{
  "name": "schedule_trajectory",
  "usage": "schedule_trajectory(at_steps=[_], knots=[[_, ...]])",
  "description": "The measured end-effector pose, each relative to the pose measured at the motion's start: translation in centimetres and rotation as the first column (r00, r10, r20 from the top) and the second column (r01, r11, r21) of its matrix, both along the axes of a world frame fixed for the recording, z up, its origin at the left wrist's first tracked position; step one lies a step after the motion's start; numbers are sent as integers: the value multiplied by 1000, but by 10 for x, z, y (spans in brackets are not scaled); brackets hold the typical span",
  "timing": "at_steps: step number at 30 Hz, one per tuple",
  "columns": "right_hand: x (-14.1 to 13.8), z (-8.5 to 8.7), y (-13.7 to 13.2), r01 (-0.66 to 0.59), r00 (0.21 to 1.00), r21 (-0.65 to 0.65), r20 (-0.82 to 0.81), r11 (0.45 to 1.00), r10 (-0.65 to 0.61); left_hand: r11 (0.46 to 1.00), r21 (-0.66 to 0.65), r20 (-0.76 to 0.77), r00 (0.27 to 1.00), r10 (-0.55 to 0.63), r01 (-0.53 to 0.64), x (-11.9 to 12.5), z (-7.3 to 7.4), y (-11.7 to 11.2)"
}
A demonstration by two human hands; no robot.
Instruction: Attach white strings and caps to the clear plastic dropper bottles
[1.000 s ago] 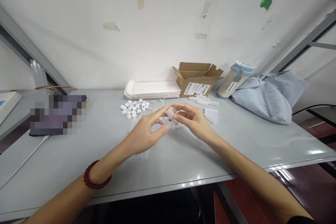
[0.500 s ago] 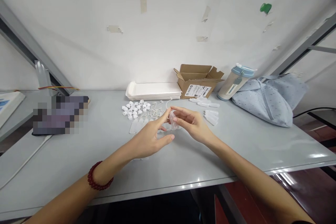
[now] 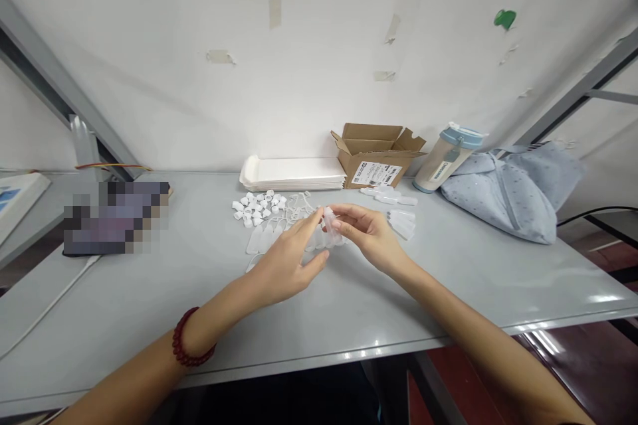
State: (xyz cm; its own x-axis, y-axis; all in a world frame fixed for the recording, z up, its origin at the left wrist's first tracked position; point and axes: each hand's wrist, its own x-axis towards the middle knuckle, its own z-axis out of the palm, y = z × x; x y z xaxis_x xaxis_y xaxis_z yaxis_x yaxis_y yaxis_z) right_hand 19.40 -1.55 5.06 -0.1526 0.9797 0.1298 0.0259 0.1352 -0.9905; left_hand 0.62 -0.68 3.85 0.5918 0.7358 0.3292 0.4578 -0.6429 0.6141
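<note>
At two o'clock from the left hand [image 3: 288,261], whose thumb and fingers stand apart, a whitish, translucent plastic tube [image 3: 329,220] tilts eleven-to-five, pinched by the right hand [image 3: 369,232].

Left hand [image 3: 284,262] is spread, right hand [image 3: 373,232] curled, fingertips [image 3: 318,216] perhaps touching.

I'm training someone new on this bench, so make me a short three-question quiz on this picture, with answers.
1. True or false: the cylindrical plastic flask with a light blue lid is right of the open brown cardboard box.
2. Which hand pinches the small translucent plastic tube between thumb and fingers?
3. Where are the small white plastic caps? A: in the box. B: on the shiny grey table.
Key: 1 true; 2 the right hand; 3 B.
</note>
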Motion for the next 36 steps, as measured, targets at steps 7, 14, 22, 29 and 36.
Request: schedule_trajectory(at_steps=[7,14,22,29,36], knots=[[0,1,2,-8,998,-41,-59,999,6,880,465,189,982,7,-96,2,-2,7],[-2,-5,1,-72,990,-54,-124,996,65,800,600,64,997,-53,4,0,2,9],[-3,1,0,-117,992,-75,-46,990,113,891,452,53,996,-66,35,-6,8,2],[-13,-11,-9,-390,891,-260,136,883,433,950,304,-124,992,-40,76,-42,-14,-33],[-29,-20,-17,-426,825,-227,301,876,479,956,279,-249,968,-21,92,-62,-23,-38]])
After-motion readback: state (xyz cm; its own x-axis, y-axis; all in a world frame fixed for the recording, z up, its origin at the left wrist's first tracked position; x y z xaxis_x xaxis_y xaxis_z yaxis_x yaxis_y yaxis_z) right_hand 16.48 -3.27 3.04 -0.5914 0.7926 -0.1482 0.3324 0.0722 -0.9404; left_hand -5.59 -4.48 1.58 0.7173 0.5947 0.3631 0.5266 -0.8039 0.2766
